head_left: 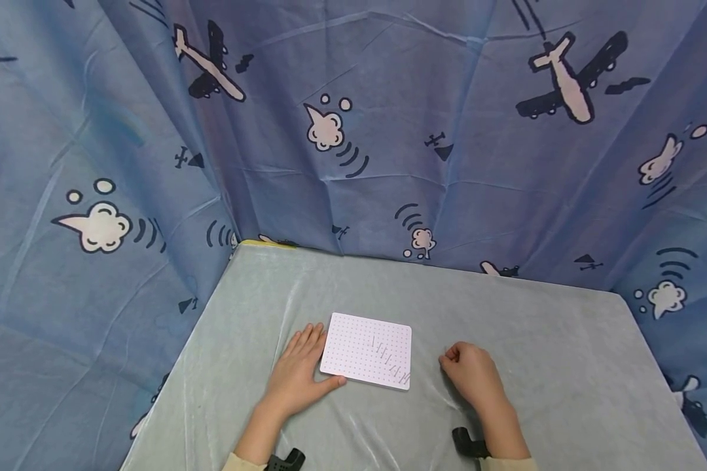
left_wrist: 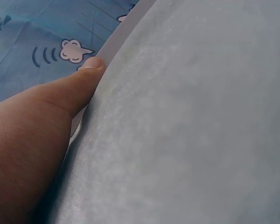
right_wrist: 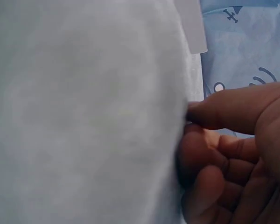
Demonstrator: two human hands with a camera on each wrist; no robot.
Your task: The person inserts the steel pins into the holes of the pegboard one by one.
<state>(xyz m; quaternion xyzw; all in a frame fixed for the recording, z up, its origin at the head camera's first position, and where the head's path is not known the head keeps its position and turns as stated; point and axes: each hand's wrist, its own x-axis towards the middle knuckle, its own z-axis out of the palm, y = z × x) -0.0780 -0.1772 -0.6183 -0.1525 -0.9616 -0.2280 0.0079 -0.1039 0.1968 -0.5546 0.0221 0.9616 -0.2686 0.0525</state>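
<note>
A white rectangular pad (head_left: 353,343), printed with rows of small dots, lies flat on the cloth-covered table. Short slanting dark strokes run across its right half toward the lower right corner. My left hand (head_left: 299,376) rests at its left side, fingers extended along that edge and the thumb at the near edge. The left wrist view shows the thumb (left_wrist: 86,77) against the pad's pale side (left_wrist: 123,37). To the right of the pad, apart from it, my right hand (head_left: 474,376) rests on the table with loosely curled fingers. Nothing shows between its thumb and fingertips (right_wrist: 210,182).
Pale grey-green cloth (head_left: 565,366) covers the table. Blue curtains (head_left: 389,131) with airplane and cloud prints hang along its back and sides. A yellow strip (head_left: 268,244) shows at the far left corner. Black wrist mounts (head_left: 470,445) sit at both wrists.
</note>
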